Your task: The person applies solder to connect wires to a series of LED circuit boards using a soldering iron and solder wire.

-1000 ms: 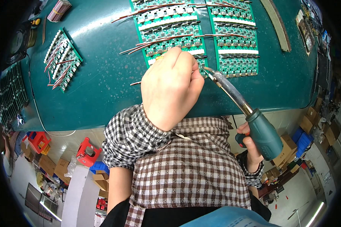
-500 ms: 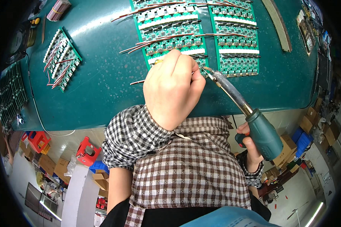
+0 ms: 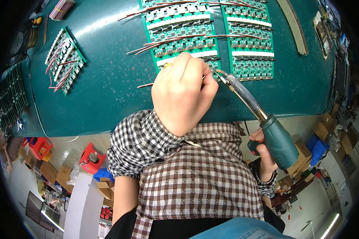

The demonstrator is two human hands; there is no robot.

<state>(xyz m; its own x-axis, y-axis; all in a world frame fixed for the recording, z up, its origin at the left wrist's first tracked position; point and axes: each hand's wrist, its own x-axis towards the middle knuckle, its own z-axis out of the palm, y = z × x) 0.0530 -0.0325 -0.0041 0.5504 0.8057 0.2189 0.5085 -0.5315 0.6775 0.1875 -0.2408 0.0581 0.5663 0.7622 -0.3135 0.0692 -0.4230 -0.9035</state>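
Note:
My left hand (image 3: pixel 184 93) is closed in a pinch over the near edge of a green circuit board panel (image 3: pixel 181 24). A thin red-and-white wire (image 3: pixel 145 85) pokes out on the left and runs under that hand toward the pinched fingertips, which hide the rest. My right hand (image 3: pixel 263 153) grips the dark green handle of a soldering iron (image 3: pixel 281 141), fingers at its trigger. The iron's bent metal tip points up and left, close beside my left fingertips at the panel's lower right corner. My palm and fingers cover part of the nearest board row.
Another circuit board panel (image 3: pixel 249 44) lies just to the right, wires across both panels. A smaller board stack (image 3: pixel 64 61) with wires sits at left, a wire bundle (image 3: pixel 62 8) behind it. A curved strip (image 3: pixel 293 26) lies at right. Red stools (image 3: pixel 92 158) stand below the table edge.
Little differs. My left hand, the panels and the iron's tip appear a touch farther right in the picture, with the pinch and the grip on the iron kept.

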